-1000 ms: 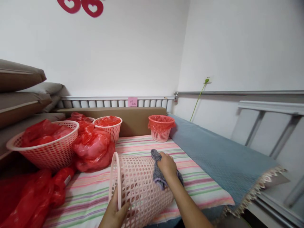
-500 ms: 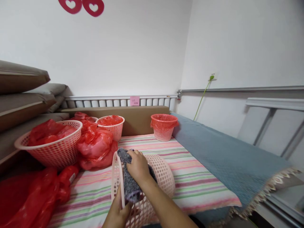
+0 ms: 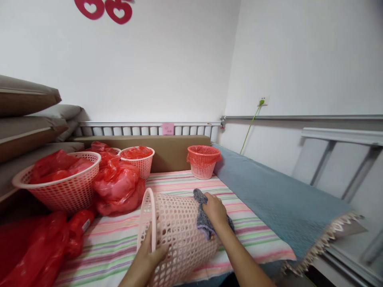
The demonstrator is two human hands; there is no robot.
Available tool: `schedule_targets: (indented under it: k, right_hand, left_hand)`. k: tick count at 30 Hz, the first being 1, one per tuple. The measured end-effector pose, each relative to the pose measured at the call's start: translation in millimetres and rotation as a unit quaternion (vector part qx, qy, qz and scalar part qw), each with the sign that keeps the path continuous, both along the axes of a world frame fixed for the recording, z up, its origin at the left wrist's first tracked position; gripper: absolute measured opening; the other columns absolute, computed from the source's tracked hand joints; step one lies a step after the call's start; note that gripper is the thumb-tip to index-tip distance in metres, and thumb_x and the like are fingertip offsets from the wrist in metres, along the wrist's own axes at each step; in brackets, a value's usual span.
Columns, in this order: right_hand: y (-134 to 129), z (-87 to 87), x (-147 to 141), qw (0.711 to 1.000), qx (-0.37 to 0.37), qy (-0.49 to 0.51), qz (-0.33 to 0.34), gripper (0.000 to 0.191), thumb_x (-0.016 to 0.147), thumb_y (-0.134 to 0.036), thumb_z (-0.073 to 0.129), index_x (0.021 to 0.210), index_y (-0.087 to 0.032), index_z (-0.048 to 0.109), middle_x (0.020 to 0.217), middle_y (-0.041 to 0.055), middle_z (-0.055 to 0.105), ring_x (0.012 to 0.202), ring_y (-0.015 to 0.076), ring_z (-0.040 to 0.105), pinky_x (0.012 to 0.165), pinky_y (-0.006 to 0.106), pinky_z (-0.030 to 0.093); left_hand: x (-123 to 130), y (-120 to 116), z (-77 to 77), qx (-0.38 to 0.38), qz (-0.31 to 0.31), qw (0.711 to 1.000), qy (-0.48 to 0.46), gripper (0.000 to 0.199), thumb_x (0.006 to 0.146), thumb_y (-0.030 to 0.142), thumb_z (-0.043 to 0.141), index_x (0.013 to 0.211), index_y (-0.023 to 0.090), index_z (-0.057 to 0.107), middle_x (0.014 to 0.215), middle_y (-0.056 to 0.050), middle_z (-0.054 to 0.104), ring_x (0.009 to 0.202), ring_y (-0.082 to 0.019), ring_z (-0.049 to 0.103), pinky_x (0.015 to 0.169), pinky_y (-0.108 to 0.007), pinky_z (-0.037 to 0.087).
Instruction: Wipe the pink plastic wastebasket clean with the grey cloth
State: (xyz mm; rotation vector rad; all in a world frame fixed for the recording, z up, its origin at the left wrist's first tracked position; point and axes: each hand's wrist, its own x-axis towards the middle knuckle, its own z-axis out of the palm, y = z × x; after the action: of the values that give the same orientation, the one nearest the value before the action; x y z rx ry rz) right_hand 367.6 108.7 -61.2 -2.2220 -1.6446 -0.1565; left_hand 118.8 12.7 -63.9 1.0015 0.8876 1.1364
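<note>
A pale pink perforated plastic basket (image 3: pixel 176 227) lies on its side in front of me, its mouth facing left. My left hand (image 3: pixel 148 255) grips the rim, with the thumb outside and the fingers inside the mouth. A grey fuzzy cloth (image 3: pixel 205 217) with a purple edge is bunched under my right hand (image 3: pixel 216 209), which presses it against the basket near its base, on the right. The fingers of my right hand are closed over the cloth.
Red plastic bags (image 3: pixel 119 187) and a wide pink basket (image 3: pixel 74 187) with a red bag fill the left side. Two more baskets stand behind, one red-lined basket (image 3: pixel 203 163) at the back right. Striped fabric (image 3: pixel 254 235) covers the surface; a blue cover (image 3: pixel 269 183) lies right.
My right hand has slid the grey cloth from the rim towards the basket's base, to the right. My left hand keeps its hold on the rim. The view has shifted slightly.
</note>
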Motion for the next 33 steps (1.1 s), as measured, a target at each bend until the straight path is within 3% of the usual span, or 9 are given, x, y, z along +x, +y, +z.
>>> schedule_targets:
  k: [3,5,9,13,16,19,24,29,33]
  right_hand:
    - [-2,-1.6,-6,1.000,0.020,-0.009,0.009,0.040,0.077,-0.014,0.046,0.113,-0.023,0.060,0.102,0.0085,0.065,0.096,0.0227,0.058,0.070,0.028,0.037]
    - [-2,-0.7,-10,1.000,0.022,-0.002,0.007,0.040,0.077,-0.013,0.046,0.113,-0.023,0.060,0.101,0.0088,0.065,0.096,0.0230,0.058,0.070,0.028,0.037]
    - [-3,10.2,-38,0.999,0.022,0.034,0.028,0.035,0.078,-0.015,0.046,0.109,-0.022,0.062,0.101,0.0093,0.065,0.095,0.0234,0.058,0.072,0.029,0.038]
    - [-8,30.7,-106,0.981,0.075,0.089,0.156,0.035,0.074,-0.015,0.053,0.106,-0.024,0.062,0.100,0.0057,0.065,0.094,0.0209,0.058,0.077,0.027,0.039]
    - [-15,42.8,-154,0.956,0.127,0.108,0.243,0.026,0.076,-0.020,0.054,0.101,-0.025,0.063,0.096,0.0038,0.064,0.092,0.0201,0.057,0.077,0.026,0.038]
    - [-16,45.2,-173,0.945,0.140,0.104,0.276,0.023,0.078,-0.024,0.054,0.099,-0.025,0.063,0.094,0.0038,0.064,0.091,0.0203,0.055,0.077,0.027,0.038]
    - [0,32.9,-135,0.966,0.078,0.063,0.239,0.037,0.073,-0.016,0.055,0.108,-0.027,0.061,0.100,0.0041,0.064,0.094,0.0204,0.056,0.076,0.027,0.037]
    - [6,15.1,-52,0.996,-0.007,0.039,0.083,0.037,0.076,-0.015,0.050,0.111,-0.023,0.061,0.103,0.0079,0.065,0.094,0.0217,0.058,0.071,0.027,0.036]
    - [-10,-1.0,-2,0.998,-0.003,0.061,-0.004,0.036,0.079,-0.019,0.048,0.113,-0.022,0.058,0.104,0.0081,0.064,0.094,0.0223,0.058,0.066,0.027,0.035]
  left_hand:
    - [5,8,22.0,0.009,0.015,1.000,-0.021,0.081,0.071,0.025,0.064,0.142,0.015,0.026,0.131,-0.021,0.056,0.106,-0.033,0.061,0.083,-0.042,0.051]
    - [5,13,24.5,0.007,0.016,0.999,-0.030,0.080,0.068,0.021,0.063,0.140,0.017,0.029,0.128,-0.019,0.058,0.100,-0.030,0.064,0.080,-0.039,0.052]
    - [2,17,11.4,-0.023,0.028,0.999,-0.032,0.089,0.062,0.025,0.067,0.142,0.023,0.026,0.131,-0.017,0.056,0.094,-0.029,0.066,0.076,-0.039,0.053]
    - [0,15,1.3,-0.021,0.036,0.999,-0.019,0.093,0.062,0.028,0.069,0.143,0.025,0.023,0.127,-0.017,0.058,0.093,-0.031,0.066,0.073,-0.040,0.054]
    - [-2,14,-3.7,-0.001,0.058,0.998,-0.007,0.093,0.056,0.016,0.066,0.141,0.022,0.028,0.125,-0.014,0.060,0.101,-0.031,0.063,0.077,-0.037,0.054]
    - [-5,13,-8.5,0.006,0.061,0.998,0.007,0.088,0.054,0.012,0.058,0.138,0.019,0.033,0.121,-0.013,0.063,0.102,-0.031,0.062,0.079,-0.039,0.054]
    - [0,3,-9.5,0.020,0.043,0.999,0.018,0.085,0.065,0.021,0.061,0.142,0.020,0.026,0.136,-0.013,0.052,0.116,-0.032,0.055,0.088,-0.041,0.051]
    - [2,-9,-12.1,0.011,0.013,1.000,-0.002,0.089,0.075,0.030,0.062,0.147,0.019,0.012,0.143,-0.018,0.044,0.120,-0.032,0.052,0.089,-0.041,0.049]
    - [-6,-10,-19.4,0.021,-0.025,0.999,0.026,0.089,0.076,0.034,0.064,0.147,0.019,0.013,0.144,-0.018,0.042,0.122,-0.034,0.050,0.090,-0.041,0.049]
